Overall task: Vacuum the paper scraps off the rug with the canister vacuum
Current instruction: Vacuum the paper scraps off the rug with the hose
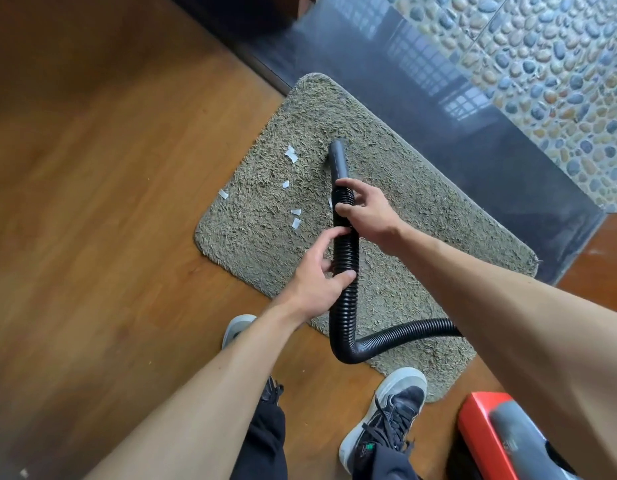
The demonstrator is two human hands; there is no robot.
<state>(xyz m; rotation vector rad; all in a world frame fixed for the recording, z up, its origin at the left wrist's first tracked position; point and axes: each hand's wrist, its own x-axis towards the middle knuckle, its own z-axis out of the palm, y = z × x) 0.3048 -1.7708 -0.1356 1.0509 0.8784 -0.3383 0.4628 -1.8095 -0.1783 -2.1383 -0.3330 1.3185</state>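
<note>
A shaggy grey-green rug [421, 209] lies on the wooden floor. Several white paper scraps [291, 154] are scattered on its left half. A black ribbed vacuum hose [345, 306] runs from the lower right up across the rug and ends in a smooth black nozzle [337, 159] whose tip rests on the pile, right of the scraps. My right hand [367, 213] grips the hose just behind the nozzle. My left hand [317, 275] holds the hose lower down. The red and grey canister [494, 441] stands at the bottom right.
A dark polished stone step [456, 109] borders the rug's far side, with a pebble floor [542, 64] beyond. My two shoes [386, 417] stand at the rug's near edge. Wooden floor [109, 202] spreads to the left.
</note>
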